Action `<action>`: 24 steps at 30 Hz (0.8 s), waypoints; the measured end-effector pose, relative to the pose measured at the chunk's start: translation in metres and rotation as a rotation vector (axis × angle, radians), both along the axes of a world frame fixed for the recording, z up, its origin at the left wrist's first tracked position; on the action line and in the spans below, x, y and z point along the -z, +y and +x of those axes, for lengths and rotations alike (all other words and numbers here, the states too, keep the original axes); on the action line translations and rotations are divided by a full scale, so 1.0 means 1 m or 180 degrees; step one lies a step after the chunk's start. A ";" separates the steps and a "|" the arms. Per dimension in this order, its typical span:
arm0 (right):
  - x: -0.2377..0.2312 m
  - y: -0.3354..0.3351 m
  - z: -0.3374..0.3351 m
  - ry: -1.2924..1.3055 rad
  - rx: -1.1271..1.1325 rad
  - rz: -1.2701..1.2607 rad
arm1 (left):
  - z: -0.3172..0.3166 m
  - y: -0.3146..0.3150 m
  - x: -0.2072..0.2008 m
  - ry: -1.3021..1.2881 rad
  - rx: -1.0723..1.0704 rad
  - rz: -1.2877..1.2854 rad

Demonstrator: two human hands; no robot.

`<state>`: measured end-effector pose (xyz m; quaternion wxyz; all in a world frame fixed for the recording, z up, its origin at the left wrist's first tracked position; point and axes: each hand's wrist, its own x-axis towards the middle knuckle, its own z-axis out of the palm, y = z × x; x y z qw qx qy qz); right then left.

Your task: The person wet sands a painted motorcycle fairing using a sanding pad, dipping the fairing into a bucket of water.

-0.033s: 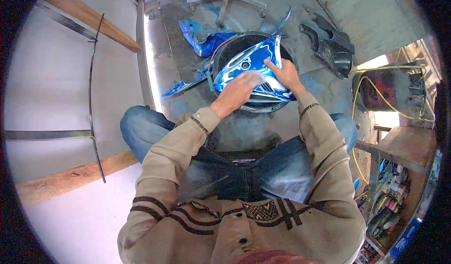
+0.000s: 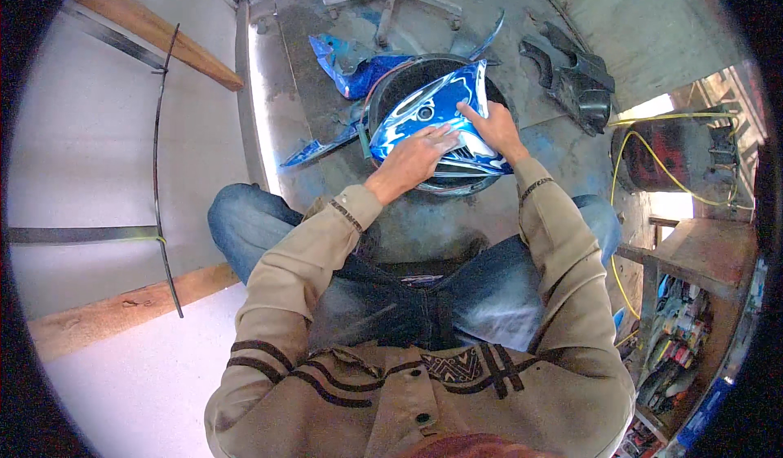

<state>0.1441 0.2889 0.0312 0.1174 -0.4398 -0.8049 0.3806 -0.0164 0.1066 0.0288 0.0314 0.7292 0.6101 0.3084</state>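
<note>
A glossy blue and white fairing panel (image 2: 408, 120), with a round hole and a slotted vent, rests across a round black base (image 2: 428, 70). My left hand (image 2: 414, 162) lies on the panel's near part, fingers stretched out and pressed to the surface. Whether a thin sheet is under those fingers is hard to see. At the panel's right edge my right hand (image 2: 496, 134) grips it, the thumb on top and the other fingers largely hidden.
More blue fairing pieces lie behind the base (image 2: 359, 79) and left of it (image 2: 314, 153). A black moulded part (image 2: 575, 83) is at the far right, near a yellow hose (image 2: 620, 160) and a wooden shelf (image 2: 705, 250). A wheeled chair base (image 2: 393, 5) stands at the back.
My left hand has shifted slightly on the panel; its fingertips were blurred and now look clearer. My right hand keeps its hold in the same place.
</note>
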 end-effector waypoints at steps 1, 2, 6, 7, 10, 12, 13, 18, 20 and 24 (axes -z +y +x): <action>0.002 0.002 0.001 -0.0007 0.0008 0.0000 | 0.003 0.001 -0.002 0.0126 0.0282 -0.0093; 0.001 0.001 -0.001 0.0069 -0.0023 -0.0042 | -0.005 0.002 -0.008 0.0217 0.0281 -0.0072; -0.002 -0.002 0.000 0.0131 -0.0086 -0.0038 | -0.025 0.005 -0.008 -0.0011 -0.0524 -0.0366; -0.001 0.000 -0.001 0.0141 -0.0094 -0.0033 | -0.022 0.001 -0.004 -0.0002 -0.0534 -0.0361; 0.007 0.004 0.001 0.0043 -0.0096 0.0033 | 0.002 -0.013 0.005 0.0176 -0.0028 -0.0212; 0.001 -0.001 0.000 0.0086 -0.0049 -0.0087 | 0.001 -0.022 0.002 0.0334 0.0162 -0.0193; 0.000 -0.003 0.000 0.0081 -0.0056 -0.0099 | -0.002 -0.027 -0.001 0.0493 0.0361 -0.0163; -0.003 -0.004 -0.002 0.0039 -0.0077 -0.0001 | -0.027 -0.036 -0.004 0.0405 -0.0718 -0.0518; -0.005 -0.003 -0.001 0.0057 -0.0085 -0.0055 | -0.012 -0.044 -0.003 0.0530 -0.0615 -0.0385; 0.001 0.001 0.000 0.0108 -0.0028 -0.0066 | -0.009 -0.054 -0.008 0.0603 -0.0424 -0.0236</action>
